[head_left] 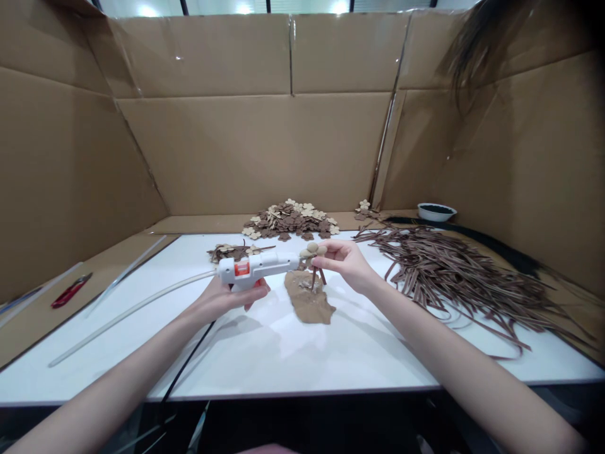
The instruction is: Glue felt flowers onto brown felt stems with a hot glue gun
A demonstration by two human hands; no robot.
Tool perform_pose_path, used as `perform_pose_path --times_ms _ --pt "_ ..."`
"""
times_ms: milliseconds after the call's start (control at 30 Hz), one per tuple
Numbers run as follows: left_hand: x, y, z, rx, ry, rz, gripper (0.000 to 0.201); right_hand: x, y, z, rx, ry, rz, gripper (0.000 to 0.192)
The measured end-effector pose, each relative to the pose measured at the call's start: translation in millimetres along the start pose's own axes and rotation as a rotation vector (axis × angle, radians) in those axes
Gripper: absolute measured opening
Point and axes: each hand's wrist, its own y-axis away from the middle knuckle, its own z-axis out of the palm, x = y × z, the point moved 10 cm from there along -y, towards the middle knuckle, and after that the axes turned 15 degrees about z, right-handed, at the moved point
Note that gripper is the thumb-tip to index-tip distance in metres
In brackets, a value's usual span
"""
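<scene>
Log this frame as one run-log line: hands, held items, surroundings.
left hand: grips glue gun | right hand: pinches flower piece at nozzle | below: brown pad | right: brown strips

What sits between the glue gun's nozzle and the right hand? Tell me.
In the head view, only the small tan flower piece lies between the glue gun nozzle and the right hand, whose fingers pinch it.

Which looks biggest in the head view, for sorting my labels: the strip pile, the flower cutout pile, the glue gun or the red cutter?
1. strip pile
2. flower cutout pile
3. glue gun, though it lies nearer the camera, so this is unsure
4. red cutter
</scene>
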Motion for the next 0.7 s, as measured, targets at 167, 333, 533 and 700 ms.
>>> perform_pose_path --times_ms 167,333,533,700 --pt "1.2 0.7 -1.0 0.016 0.02 -0.016 0.028 0.9 -0.2 -1.6 0.015 0.004 0.004 0.029" --pt "1.0 1.8 -2.0 0.012 0.003 -0.022 0.029 -0.2 -0.1 -2.6 0.034 0.022 0.009 0.028" --pt "0.4 2.6 -2.1 0.012 0.008 -0.018 0.03 0.3 -0.9 -3.9 0.04 0.006 0.023 0.029" --pt "-1.3 2.1 -3.7 0.024 0.0 -0.012 0.032 2.6 -1.6 -5.7 0.043 0.012 0.037 0.029"
